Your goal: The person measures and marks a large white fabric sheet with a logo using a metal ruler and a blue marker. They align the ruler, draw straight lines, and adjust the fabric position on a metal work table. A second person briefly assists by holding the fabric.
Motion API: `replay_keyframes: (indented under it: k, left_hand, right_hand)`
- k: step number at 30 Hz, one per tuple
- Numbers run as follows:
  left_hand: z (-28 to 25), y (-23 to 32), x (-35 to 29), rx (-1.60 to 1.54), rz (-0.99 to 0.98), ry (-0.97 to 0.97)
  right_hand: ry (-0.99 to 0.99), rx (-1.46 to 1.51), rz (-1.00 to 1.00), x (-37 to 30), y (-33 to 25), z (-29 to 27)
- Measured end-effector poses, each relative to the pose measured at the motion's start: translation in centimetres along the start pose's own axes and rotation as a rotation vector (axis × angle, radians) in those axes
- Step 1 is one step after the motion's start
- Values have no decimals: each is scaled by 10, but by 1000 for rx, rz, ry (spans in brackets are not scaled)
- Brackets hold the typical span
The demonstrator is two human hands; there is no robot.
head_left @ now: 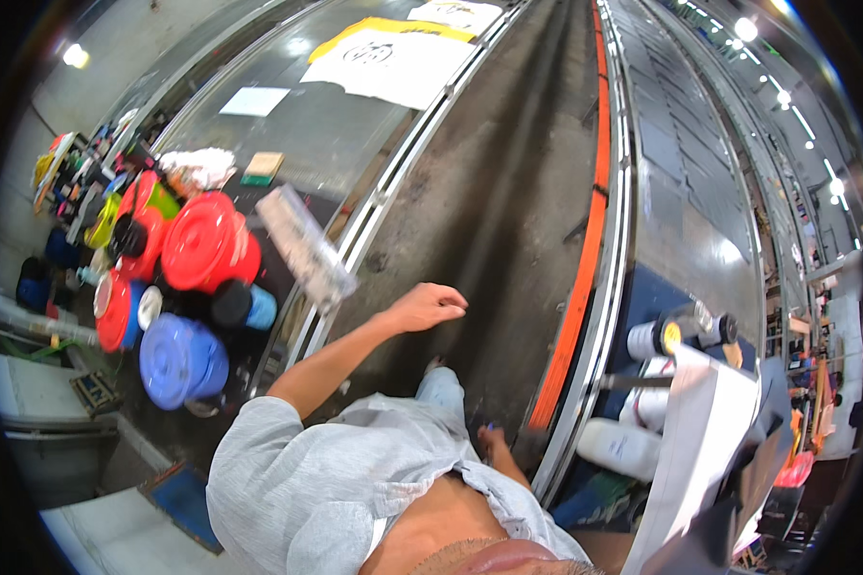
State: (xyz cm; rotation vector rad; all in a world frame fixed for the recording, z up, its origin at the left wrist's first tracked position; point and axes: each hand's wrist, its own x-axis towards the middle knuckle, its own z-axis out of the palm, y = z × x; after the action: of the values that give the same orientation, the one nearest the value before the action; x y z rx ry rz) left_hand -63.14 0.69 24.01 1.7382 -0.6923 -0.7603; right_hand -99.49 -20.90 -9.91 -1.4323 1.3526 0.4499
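My left hand (pixel 430 307) hangs in front of me over the aisle floor, its fingers loosely curled and a little apart, with nothing in them. Nearest to it is a long clear-sided tray (pixel 302 247) with a pale, worn-looking inside, lying at the edge of the left table (pixel 355 153); the hand does not touch it. My right hand (pixel 492 436) is low beside my body, small and mostly foreshortened. Its fingers are too unclear to read, and something small and bluish shows at it.
Red lidded buckets (pixel 209 241) and a blue lidded bucket (pixel 182 359) crowd the left side. White printed cloths (pixel 384 67) lie on the left table. An orange strip (pixel 585 287) runs along the right table's rail. Bottles and a white jug (pixel 620 448) stand on the right.
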Motion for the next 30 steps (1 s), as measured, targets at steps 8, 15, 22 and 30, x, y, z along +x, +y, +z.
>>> replay_keyframes:
  k: [8,15,22,30]
  left_hand:
    - [-50,30,252,-112,74,-125]
    - [-224,-8,382,-314,54,450]
    - [-450,-119,487,-242,-129,1222]
    - [-531,-217,522,155,-1281,1621]
  right_hand:
    - [113,-521,-199,79,-159,-25]
    - [55,-447,-194,167,-450,-60]
    - [-53,13,-297,330,-733,-76]
    - [18,11,-267,420,-917,-48]
